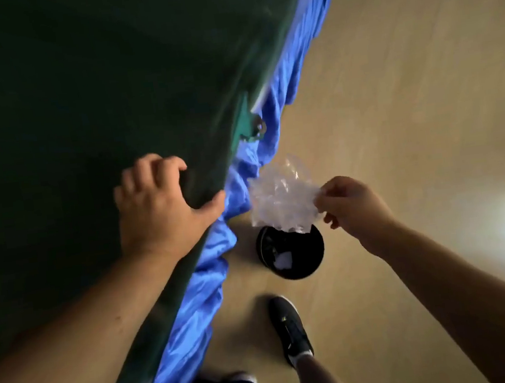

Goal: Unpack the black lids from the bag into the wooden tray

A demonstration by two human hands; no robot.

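My right hand (350, 203) pinches a crumpled clear plastic bag (282, 200) and holds it in the air, right above a small black bin (293, 254) on the floor. The bin has some white scrap inside. My left hand (159, 202) rests on the edge of the dark green table (79, 116), with its fingers curled over the rim. No black lids and no wooden tray are in view.
A blue cloth (245, 192) hangs along the table edge down to the floor. The tan floor (407, 95) fills the right side. My two feet in black shoes (290, 328) stand just below the bin.
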